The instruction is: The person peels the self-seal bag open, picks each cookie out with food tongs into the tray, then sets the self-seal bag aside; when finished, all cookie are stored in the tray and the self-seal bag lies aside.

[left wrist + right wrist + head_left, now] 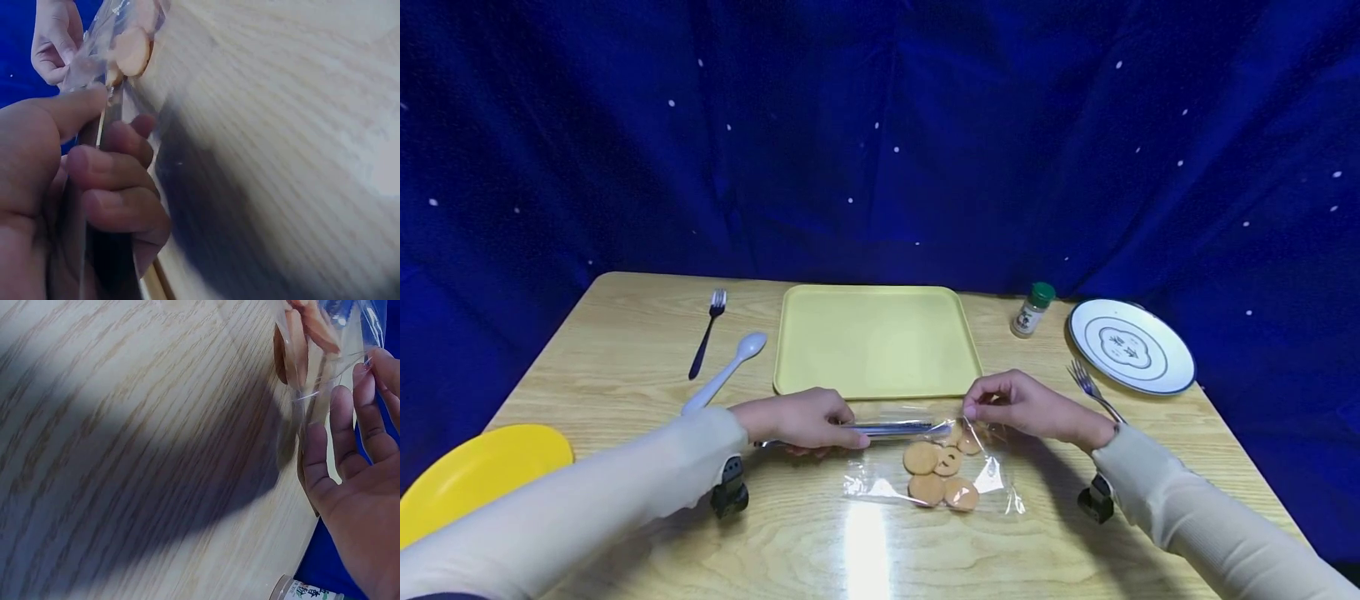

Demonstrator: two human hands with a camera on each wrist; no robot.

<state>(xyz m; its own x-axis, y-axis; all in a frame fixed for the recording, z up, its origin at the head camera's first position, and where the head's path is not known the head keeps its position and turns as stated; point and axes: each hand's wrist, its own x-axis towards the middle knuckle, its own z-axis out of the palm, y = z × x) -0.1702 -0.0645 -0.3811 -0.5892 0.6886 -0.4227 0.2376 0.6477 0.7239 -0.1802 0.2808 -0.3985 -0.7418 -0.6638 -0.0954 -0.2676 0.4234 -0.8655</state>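
A clear plastic bag lies near the middle of the table, with several round, flat cookies inside. My left hand grips metal tongs, its fingers wrapped round them in the left wrist view. The tongs point right, and their tips overlap the bag beside a cookie. On the bag's far right edge, my right hand pinches the film between thumb and forefinger. Its other fingers are spread behind, as the right wrist view shows.
Just beyond the hands is a yellow tray. To its left are a fork and a white spoon; a yellow plate sits front left. A green-capped shaker, white plate and second fork stand right.
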